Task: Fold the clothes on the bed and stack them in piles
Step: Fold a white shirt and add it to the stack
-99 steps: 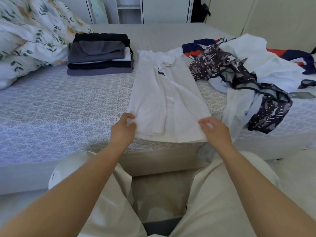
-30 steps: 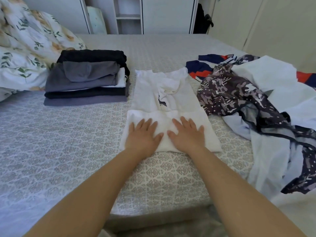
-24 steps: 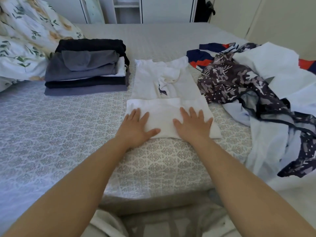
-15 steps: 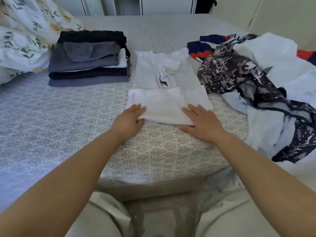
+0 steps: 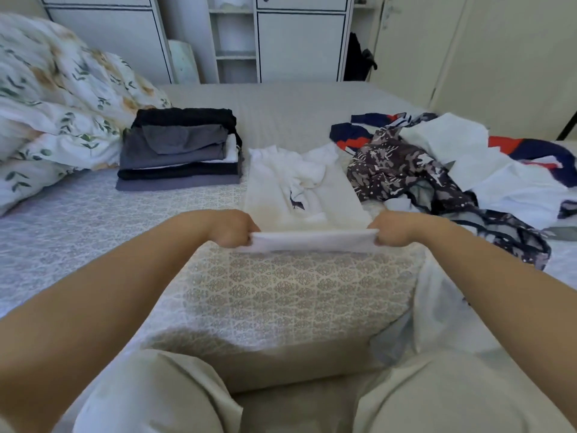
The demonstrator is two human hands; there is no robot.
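Note:
A white shirt (image 5: 281, 189) with a small dark logo lies lengthwise on the bed, its near end folded over. My left hand (image 5: 232, 228) grips the left corner of that folded edge and my right hand (image 5: 392, 231) grips the right corner. The edge is lifted a little off the patterned bedspread (image 5: 296, 292). A stack of folded dark and grey clothes (image 5: 179, 151) stands to the left of the shirt. A heap of unfolded clothes (image 5: 437, 170), patterned, white and navy-red, lies to the right.
A floral duvet (image 5: 56, 98) is bunched at the far left. White wardrobes (image 5: 299, 42) stand behind the bed. A white garment (image 5: 437, 307) hangs over the near bed edge at the right. My knees are against the bed's front edge.
Both hands have gone from pressing flat on the folded end of the white shirt to gripping its near corners and lifting the edge. The camera view has tilted up.

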